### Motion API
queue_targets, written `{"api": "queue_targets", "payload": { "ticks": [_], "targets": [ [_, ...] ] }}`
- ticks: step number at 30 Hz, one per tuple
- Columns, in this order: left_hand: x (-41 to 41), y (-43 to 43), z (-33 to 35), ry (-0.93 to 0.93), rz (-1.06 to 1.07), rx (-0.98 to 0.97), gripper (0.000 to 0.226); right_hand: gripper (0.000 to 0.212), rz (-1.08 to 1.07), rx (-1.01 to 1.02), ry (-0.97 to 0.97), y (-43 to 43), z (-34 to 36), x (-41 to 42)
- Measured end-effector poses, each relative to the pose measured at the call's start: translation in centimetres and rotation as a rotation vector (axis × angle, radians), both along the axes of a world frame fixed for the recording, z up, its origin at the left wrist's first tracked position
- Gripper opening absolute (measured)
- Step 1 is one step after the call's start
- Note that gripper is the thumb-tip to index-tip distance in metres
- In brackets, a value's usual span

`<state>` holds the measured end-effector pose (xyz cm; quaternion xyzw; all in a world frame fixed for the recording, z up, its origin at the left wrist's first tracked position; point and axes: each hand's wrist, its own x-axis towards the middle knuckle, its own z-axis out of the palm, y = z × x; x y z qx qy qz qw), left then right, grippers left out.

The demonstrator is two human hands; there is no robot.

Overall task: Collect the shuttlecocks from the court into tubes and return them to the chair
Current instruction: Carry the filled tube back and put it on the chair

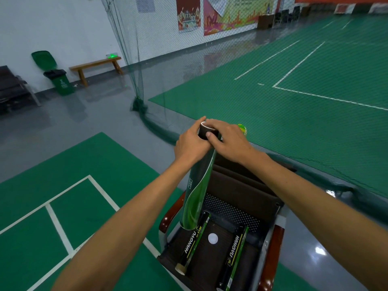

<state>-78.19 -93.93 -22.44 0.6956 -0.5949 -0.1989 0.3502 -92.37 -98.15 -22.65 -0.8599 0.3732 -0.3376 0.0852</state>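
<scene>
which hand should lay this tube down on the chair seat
Left, probably: the left hand wraps round the green tube just below its top, a fuller hold, while the right hand only pinches the very top.

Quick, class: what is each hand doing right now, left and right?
Left hand: grips the green tube near its top.
Right hand: fingers and thumb curled round the tube's dark top end.
</scene>
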Motion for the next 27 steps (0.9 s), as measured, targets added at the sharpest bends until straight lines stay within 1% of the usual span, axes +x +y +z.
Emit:
{"api": "queue_targets", "payload": {
  "ticks": [2, 5, 8, 10, 12, 14, 15, 17, 20, 21, 22, 24, 27],
  "targets": [
    [-0.1, -0.4, 0.0, 0.013, 0.009, -0.007, 0.072, 0.041, -0.002, 0.041, -0.012, -0.3, -0.3, 0.2],
    [-0.3, -0.9, -0.1, -0.052, -0.008, -0.024, 0.066, 0.050, -0.021, 0.069, -0.034, -0.8, -0.8, 0.1],
    [-0.2, -1.7, -0.8, -0.094, -0.022, -0.040, 0.051, 0.053, -0.043, 0.044, -0.078, -1.3, -1.4, 0.5],
    [-0.3, -2.6, -1.5, -0.094, -0.009, -0.036, 0.038, 0.060, -0.064, 0.064, -0.107, -1.7, -1.8, 0.9],
    [-0.4, -3.5, -2.2, -0.083, 0.004, -0.014, 0.033, 0.064, -0.069, 0.107, -0.124, -2.5, -2.6, 1.2],
    [-0.4, -4.3, -2.9, -0.059, 0.005, 0.020, 0.031, 0.063, -0.051, 0.164, -0.141, -3.4, -3.5, 1.2],
    [-0.4, -4.7, -3.2, -0.037, 0.007, 0.033, 0.031, 0.059, -0.040, 0.216, -0.165, -3.9, -3.9, 1.3],
    [-0.4, -5.4, -3.7, 0.027, 0.015, 0.046, 0.034, 0.052, -0.035, 0.350, -0.265, -4.7, -5.0, 1.7],
    [-0.3, -6.3, -4.1, 0.170, 0.067, 0.020, 0.049, 0.061, -0.092, 0.604, -0.572, -4.6, -6.9, 2.5],
    [-0.1, -6.6, -4.2, 0.222, 0.083, 0.004, 0.053, 0.062, -0.094, 0.693, -0.658, -4.4, -7.7, 2.7],
    [0.2, -6.8, -4.4, 0.267, 0.089, -0.001, 0.058, 0.062, -0.091, 0.769, -0.696, -4.2, -8.4, 2.8],
    [0.8, -7.2, -4.8, 0.325, 0.098, -0.003, 0.066, 0.062, -0.060, 0.817, -0.684, -3.8, -9.7, 2.9],
    [2.2, -8.3, -5.7, 0.400, 0.171, -0.019, 0.073, 0.055, 0.044, 0.818, -0.550, -3.9, -10.6, 2.8]
  ]
}}
